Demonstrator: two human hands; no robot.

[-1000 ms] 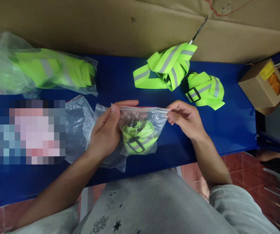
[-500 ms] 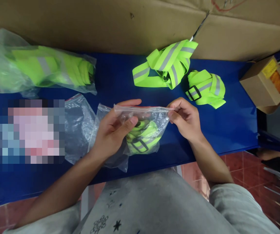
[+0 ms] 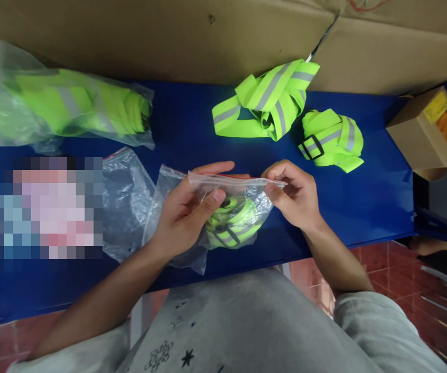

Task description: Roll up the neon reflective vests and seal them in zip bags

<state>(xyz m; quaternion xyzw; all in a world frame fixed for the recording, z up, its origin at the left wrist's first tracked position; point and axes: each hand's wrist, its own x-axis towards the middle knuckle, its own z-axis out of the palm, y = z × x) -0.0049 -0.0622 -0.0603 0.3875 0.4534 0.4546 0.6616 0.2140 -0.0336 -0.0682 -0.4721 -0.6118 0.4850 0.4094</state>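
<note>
A clear zip bag (image 3: 260, 207) hangs between my two hands, its red-lined top edge towards the back. Inside it lies a rolled yellow-green strap (image 3: 239, 228) with a grey stripe and a black buckle. My left hand (image 3: 192, 210) grips the bag's left side, thumb in front and fingers behind. At the top right corner my right hand (image 3: 295, 194) pinches the zip edge between thumb and curled fingers. Beyond the hands lie a loosely bundled strap (image 3: 272, 98) and a rolled strap with a black buckle (image 3: 332, 140), both outside any bag.
Flat clear bags (image 3: 126, 202) lie left of my left hand, beside a blurred-out patch. A large bag of yellow-green straps (image 3: 71, 106) sits at the back left. Cardboard (image 3: 169, 41) borders the blue table (image 3: 371, 197). A small carton (image 3: 421, 132) stands at the right.
The held bag has shifted slightly right and towards me. My right thumb and fingers have moved inward from the bag's top right corner, leaving a bit of zip edge sticking out.
</note>
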